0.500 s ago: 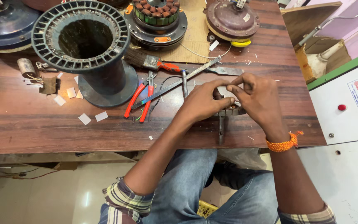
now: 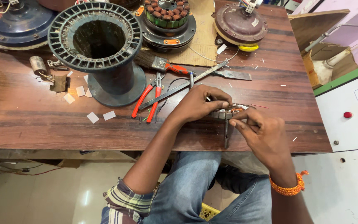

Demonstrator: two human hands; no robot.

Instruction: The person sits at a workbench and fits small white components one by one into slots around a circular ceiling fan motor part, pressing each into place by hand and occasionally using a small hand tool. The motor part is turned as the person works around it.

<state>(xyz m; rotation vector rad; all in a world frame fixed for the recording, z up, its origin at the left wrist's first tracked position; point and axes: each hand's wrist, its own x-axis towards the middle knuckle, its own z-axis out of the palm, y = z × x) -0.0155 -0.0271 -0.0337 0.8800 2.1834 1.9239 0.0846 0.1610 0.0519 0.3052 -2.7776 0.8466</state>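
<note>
My left hand (image 2: 199, 101) lies over the left part of a small stator (image 2: 228, 112), fingers closed down on it, and my right hand (image 2: 260, 132) pinches its right rim from the near side. The stator sits at the near edge of the wooden table (image 2: 21, 112), right of centre, mostly hidden under my fingers; only its grey rim and a few copper windings show. A dark metal rod (image 2: 226, 135) stands under it and runs down past the table edge.

Just left of my left hand lie one pair of red-handled pliers (image 2: 148, 97), and one long metal file (image 2: 183, 85) slants from there to the far right. One brush (image 2: 158, 64) with an orange handle lies beyond it, and one flat blade (image 2: 233, 75) to its right. One big dark plastic spool (image 2: 100, 45) stands upright to the far left, with about five small white paper scraps (image 2: 92, 117) scattered around its base. Along the far edge I count three fan motor parts: a blue housing (image 2: 9, 25), a wound stator (image 2: 168, 18) and a maroon motor (image 2: 241, 23). A white machine cabinet (image 2: 349, 124) stands on the right.
</note>
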